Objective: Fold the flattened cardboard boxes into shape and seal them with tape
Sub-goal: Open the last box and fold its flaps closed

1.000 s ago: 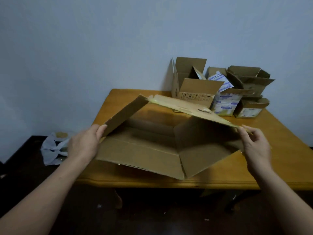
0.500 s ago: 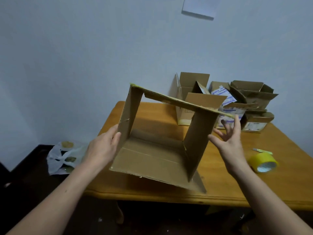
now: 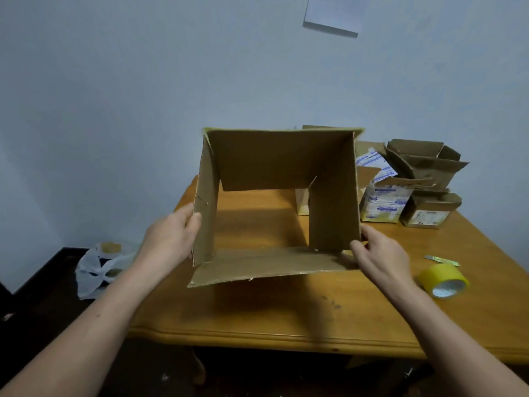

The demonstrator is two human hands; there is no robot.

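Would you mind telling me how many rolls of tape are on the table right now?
1: a yellow roll of tape lying on the table near its front right, beside the right hand. The held box could hide others.

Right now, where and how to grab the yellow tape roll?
Pinch the yellow tape roll across its flat sides from above, thumb at the core, probably with the right hand nearby: it stands on its curved band, core facing the camera.

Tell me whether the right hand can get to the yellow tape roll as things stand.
Probably yes. The tape roll lies on the table right of the right hand, nothing between them. That hand grips the cardboard box by its right wall, though, and must let go first.
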